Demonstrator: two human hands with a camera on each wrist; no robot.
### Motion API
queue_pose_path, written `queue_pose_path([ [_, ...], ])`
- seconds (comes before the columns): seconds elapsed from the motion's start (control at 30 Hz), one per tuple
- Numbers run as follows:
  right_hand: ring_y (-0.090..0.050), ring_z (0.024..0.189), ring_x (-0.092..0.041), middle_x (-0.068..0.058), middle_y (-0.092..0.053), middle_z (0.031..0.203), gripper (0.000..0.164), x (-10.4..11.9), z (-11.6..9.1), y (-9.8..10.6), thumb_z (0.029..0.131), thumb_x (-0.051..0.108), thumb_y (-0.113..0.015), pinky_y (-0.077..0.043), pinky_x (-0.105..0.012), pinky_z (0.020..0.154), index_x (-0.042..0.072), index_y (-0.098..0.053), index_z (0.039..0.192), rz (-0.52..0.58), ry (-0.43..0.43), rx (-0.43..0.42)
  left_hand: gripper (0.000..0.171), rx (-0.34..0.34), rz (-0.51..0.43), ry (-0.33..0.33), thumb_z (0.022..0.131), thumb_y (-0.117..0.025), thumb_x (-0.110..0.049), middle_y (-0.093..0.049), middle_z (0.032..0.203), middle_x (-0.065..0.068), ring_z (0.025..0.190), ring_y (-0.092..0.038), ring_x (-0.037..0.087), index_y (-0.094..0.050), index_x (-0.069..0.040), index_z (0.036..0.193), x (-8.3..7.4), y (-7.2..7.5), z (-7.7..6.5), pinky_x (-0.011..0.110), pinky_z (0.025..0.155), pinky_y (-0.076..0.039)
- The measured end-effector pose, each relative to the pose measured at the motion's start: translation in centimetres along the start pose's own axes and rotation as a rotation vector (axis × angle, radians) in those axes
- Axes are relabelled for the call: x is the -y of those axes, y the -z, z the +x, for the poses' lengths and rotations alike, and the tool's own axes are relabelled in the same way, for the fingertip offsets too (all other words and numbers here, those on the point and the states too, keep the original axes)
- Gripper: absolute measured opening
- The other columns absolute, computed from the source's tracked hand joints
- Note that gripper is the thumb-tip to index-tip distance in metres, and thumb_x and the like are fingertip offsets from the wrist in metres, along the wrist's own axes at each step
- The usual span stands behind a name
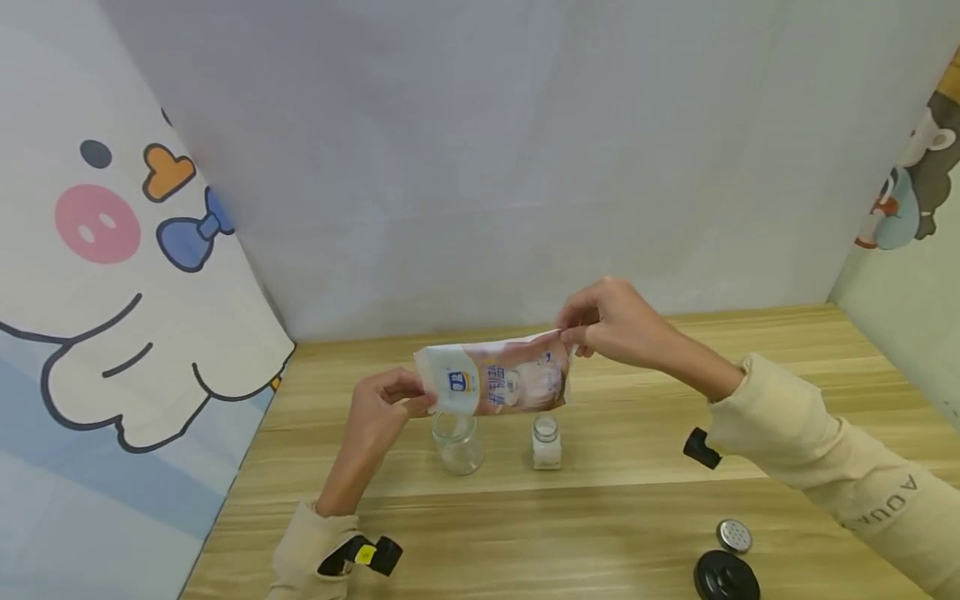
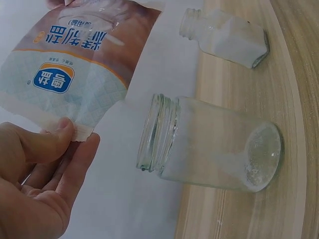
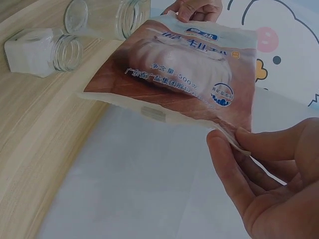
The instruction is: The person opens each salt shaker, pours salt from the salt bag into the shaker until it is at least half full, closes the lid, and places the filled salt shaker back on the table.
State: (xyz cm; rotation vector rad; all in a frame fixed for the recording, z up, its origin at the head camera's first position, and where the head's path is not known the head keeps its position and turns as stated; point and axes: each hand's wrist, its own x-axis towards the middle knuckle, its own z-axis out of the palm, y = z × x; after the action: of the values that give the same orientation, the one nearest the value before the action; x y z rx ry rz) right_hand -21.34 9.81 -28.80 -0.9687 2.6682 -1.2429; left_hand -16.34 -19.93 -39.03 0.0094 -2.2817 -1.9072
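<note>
Packet (image 1: 517, 375) we are holding lengthwise left-to-right, left grip (image 1: 386, 408) pinching nearer the wide jar (image 1: 459, 452), right grip (image 1: 617, 323) pinching farther.

- You've got one soft plastic packet (image 1: 506, 379), creased, stretched sideways, printed face toward your head camera.
- Pale blue end at your left, blue-and-orange logo; brown end at your right, pale picture, Chinese lettering, round blue-and-white seal.
- Your left hand (image 1: 382, 414) pinches the pale end's corner; your right hand (image 1: 618, 327) pinches the brown end's upper corner.
- Packet's up off the bench (image 1: 622, 508), slightly tilted, right end higher.
</note>
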Motion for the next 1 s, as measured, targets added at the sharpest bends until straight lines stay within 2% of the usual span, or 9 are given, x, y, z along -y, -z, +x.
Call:
queue_pose_path([
  [0.17, -0.063, 0.059, -0.016, -0.008, -0.068, 0.075, 0.01, 0.21, 0.07, 0.11, 0.085, -0.005, -0.062, -0.056, -0.029, 0.055, -0.001, -0.071, 0.086, 0.0, -0.004, -0.002, 0.01, -0.003, 0.014, 0.011, 0.074, -0.071, 0.008, -0.066, 0.083, 0.017, 0.075, -0.065, 0.016, -0.066, 0.007, 0.083, 0.01, -0.09, -0.01, 0.031, 0.068, -0.059],
  [0.43, -0.063, 0.059, -0.016, -0.008, -0.068, 0.075, 0.01, 0.41, 0.15, 0.16, 0.085, -0.005, -0.062, -0.055, -0.029, 0.055, -0.001, -0.071, 0.086, -0.001, -0.013, -0.002, 0.01, -0.008, -0.024, 0.007, 0.075, -0.07, 0.01, -0.066, 0.083, 0.018, 0.074, -0.065, 0.017, -0.065, 0.009, 0.084, -0.04, -0.14, -0.14, 0.032, 0.068, -0.059],
  [1.0, -0.063, 0.059, -0.015, -0.007, -0.069, 0.074, 0.011, 0.65, 0.11, 0.28, 0.085, -0.004, -0.062, -0.055, -0.03, 0.055, 0.001, -0.072, 0.084, -0.001, 0.004, -0.016, 0.01, -0.006, -0.022, 0.009, 0.075, -0.07, 0.009, -0.065, 0.083, 0.017, 0.074, -0.065, 0.017, -0.065, 0.008, 0.083, -0.13, -0.11, -0.24, 0.033, 0.068, -0.059],
])
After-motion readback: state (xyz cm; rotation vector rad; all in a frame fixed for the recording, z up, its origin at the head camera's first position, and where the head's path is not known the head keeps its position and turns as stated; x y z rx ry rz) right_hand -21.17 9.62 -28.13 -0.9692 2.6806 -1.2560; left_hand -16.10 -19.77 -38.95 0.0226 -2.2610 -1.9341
